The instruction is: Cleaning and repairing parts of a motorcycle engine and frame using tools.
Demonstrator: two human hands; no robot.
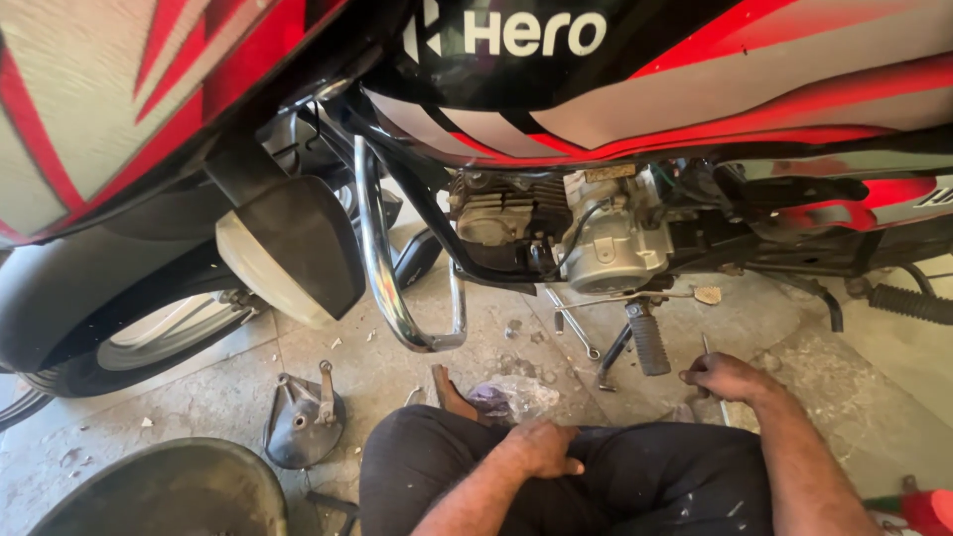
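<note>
Rough grey concrete floor [854, 387] carries the work, low beside a red-and-black motorcycle [635, 79]. Closed in a fist, the right hand [725, 377] grips a thin metal tool [707, 349], its tip pointing up toward the black rubber footpeg [647, 337] just below the silver engine casing [608, 243], probably so the tool sits within easy reach of the underside. Loosely curled and holding nothing, the left hand [541, 447] rests on the dark-trousered knee [427, 457], seemingly as a brace while crouching. Nearby lie a slim steel spanner [574, 326], a crumpled clear plastic bag [516, 395] and a dark metal conical cover [303, 422], beside the chrome crash guard [382, 268].
</note>
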